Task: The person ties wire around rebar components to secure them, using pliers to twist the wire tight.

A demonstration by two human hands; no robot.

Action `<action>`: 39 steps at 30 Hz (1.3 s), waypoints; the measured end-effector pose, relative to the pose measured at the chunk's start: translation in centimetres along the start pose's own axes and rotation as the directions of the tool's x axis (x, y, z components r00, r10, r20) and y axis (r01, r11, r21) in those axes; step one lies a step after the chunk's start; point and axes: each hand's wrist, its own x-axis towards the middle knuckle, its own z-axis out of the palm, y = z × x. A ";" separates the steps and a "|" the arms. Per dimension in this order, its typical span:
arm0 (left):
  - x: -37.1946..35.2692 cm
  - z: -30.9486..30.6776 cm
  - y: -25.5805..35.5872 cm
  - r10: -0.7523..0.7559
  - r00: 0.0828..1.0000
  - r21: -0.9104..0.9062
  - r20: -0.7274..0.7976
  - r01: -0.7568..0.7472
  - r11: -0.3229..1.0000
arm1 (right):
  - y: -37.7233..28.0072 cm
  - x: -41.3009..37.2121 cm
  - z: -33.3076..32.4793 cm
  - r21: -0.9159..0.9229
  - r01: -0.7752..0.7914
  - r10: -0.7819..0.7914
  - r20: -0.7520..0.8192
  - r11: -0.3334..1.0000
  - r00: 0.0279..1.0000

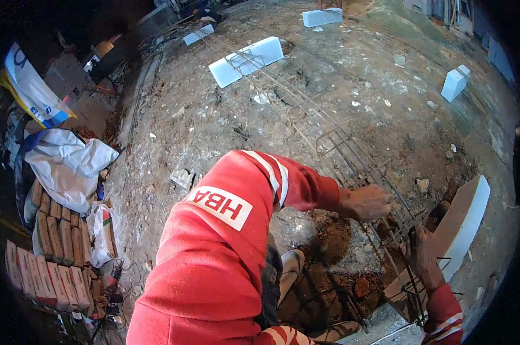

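A long rebar cage point(352, 150) runs diagonally across the dirt, its thin bars joined by bent stirrups. Over its near end is my left hand point(368, 202), closed with curled fingers; what lies inside them is hidden. My right hand point(425, 257) is closed on the bars at the cage's near end, its fingertips partly hidden. Beside this hand a long block point(467, 221) leans, white on one side and brownish on the other. More thin bars point(409, 290) show below my right hand, above a dug hole with reddish soil point(332, 238).
Another white block point(265, 54) lies under the cage's far part. Further white blocks stand at the back point(322, 18) and right point(455, 83). Stacked boxes point(48, 279), filled bags point(58, 236) and a white sheet point(67, 164) line the left. Loose rubble covers the ground.
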 end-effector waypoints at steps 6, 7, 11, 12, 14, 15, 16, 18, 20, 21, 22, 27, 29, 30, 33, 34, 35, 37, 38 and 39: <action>-0.2 0.3 -1.1 0.201 0.878 0.096 -0.434 -0.177 0.979 | -4.6 -1.2 -0.4 -0.368 0.094 0.006 0.262 0.925 0.965; -0.3 -0.3 -1.1 0.242 0.785 0.153 -0.570 -0.188 0.970 | -3.4 -1.4 0.5 -0.365 0.097 0.000 0.258 0.926 0.966; 0.3 1.0 -2.8 0.081 0.996 0.005 -0.041 -0.080 0.997 | -2.1 -1.1 2.0 0.635 -0.251 0.221 0.129 0.731 0.967; 0.6 0.7 -3.1 0.052 0.991 -0.017 -0.123 -0.055 0.998 | -1.2 -0.6 1.7 0.431 0.023 -0.018 -0.014 0.902 1.000; 1.2 -1.2 -2.4 0.036 0.977 -0.045 -0.211 -0.046 0.998 | -2.4 -1.2 0.4 0.104 0.080 -0.073 -0.070 0.991 0.995; 1.2 -1.9 -1.8 -0.032 0.983 -0.059 -0.183 0.021 0.998 | -2.8 -1.8 0.2 -0.218 0.102 -0.126 -0.097 0.971 0.987; 1.0 -2.4 -1.5 -0.100 0.984 -0.068 -0.148 0.090 0.994 | -2.7 -1.7 0.8 -0.465 0.162 -0.290 -0.219 0.871 0.932; 1.1 -1.7 -1.7 -0.090 0.985 -0.043 -0.144 0.084 0.996 | -1.0 -1.8 1.8 -0.411 0.121 -0.228 -0.222 0.903 0.948; 1.2 -1.4 -1.9 -0.089 0.983 -0.019 -0.159 0.088 0.996 | -0.1 -1.8 1.7 -0.371 0.093 -0.182 -0.212 0.924 0.960; 1.2 -1.4 -1.9 -0.089 0.990 -0.027 -0.109 0.087 0.996 | -0.4 -1.8 1.4 0.379 -0.038 0.092 -0.127 0.925 0.988; 1.3 -1.5 -1.9 -0.087 0.995 -0.037 -0.054 0.085 0.996 | -0.2 -1.6 1.7 0.695 -0.118 0.165 0.000 0.709 0.986; 0.6 -0.1 -1.2 0.069 0.931 -0.003 -0.359 -0.075 0.997 | -1.3 -0.8 2.6 0.130 0.060 -0.023 -0.270 0.990 0.962; 0.3 0.5 -1.0 0.217 0.844 0.090 -0.490 -0.198 0.976 | -3.7 -0.8 1.1 0.218 0.024 0.022 -0.203 0.976 0.979; 0.1 0.4 -0.7 0.087 0.985 -0.053 -0.147 -0.095 0.994 | -4.5 -0.6 0.4 0.159 -0.111 0.137 -0.163 0.981 0.977; -0.8 3.6 -0.7 0.071 0.992 -0.061 -0.106 -0.078 0.995 | -1.6 0.0 1.8 0.325 -0.267 0.301 -0.059 0.907 0.952; -0.9 5.5 -1.3 0.186 0.888 0.072 -0.421 -0.172 0.982 | -1.5 -0.2 2.7 0.363 -0.150 0.231 -0.192 0.920 0.954; -0.8 6.3 -1.8 0.188 0.886 0.068 -0.423 -0.176 0.982 | -0.8 -0.3 2.9 0.376 -0.091 0.199 -0.259 0.922 0.945; -0.8 6.6 -2.4 0.025 0.999 -0.059 -0.033 -0.027 0.998 | 3.5 -0.7 3.0 0.764 -0.105 0.290 -0.111 0.637 0.951; -0.8 6.4 -2.5 -0.028 0.994 -0.082 0.106 0.037 0.996 | 5.6 -0.8 2.9 0.957 -0.204 0.298 0.138 0.206 0.945; -0.6 5.2 -2.0 -0.059 0.981 -0.079 0.182 0.075 0.994 | 4.4 -0.5 2.9 0.956 -0.206 0.298 0.139 0.208 0.945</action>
